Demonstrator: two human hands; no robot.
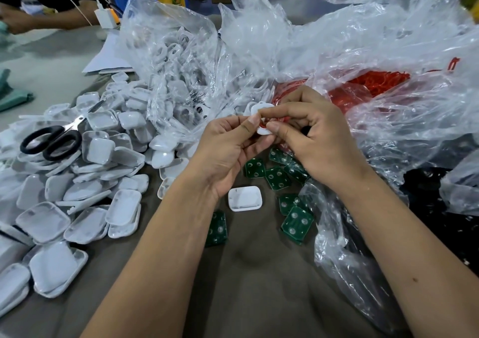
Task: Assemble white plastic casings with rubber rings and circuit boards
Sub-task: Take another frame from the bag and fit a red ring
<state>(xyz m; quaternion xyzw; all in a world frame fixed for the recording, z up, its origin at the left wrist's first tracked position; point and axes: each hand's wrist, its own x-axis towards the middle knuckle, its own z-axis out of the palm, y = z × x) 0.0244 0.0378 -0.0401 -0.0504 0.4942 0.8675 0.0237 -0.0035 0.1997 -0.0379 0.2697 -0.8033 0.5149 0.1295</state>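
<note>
A: What lies nearest on the grey-brown table (248,280)?

B: Green circuit boards (298,222), scattered between the forearms and toward the right edge; one is partly hidden under the left wrist, others sit under clear film. A lone white casing half (244,198) lies open side up just beside the left wrist.

A: And the hands?

B: Raised together above the boards. The left hand (228,148) pinches a small white casing (262,119) between thumb and fingers. The right hand (311,140) has curled fingers pressing a red rubber ring (269,123) against it. Most of the ring is covered by fingertips, so how far it is seated I cannot tell.

A: To the left?

B: A heap of white casing halves (77,182) runs off the left edge, black-handled scissors (51,140) resting on top.

A: Farther back?

B: A clear bag of white casing parts (176,78), shapes blurred by the plastic, and to its right a bag of red rubber rings (363,88), mostly veiled by crumpled film. At the far left corner another person's arm (46,18) is cut off by the frame, beside a white charger (105,17).
</note>
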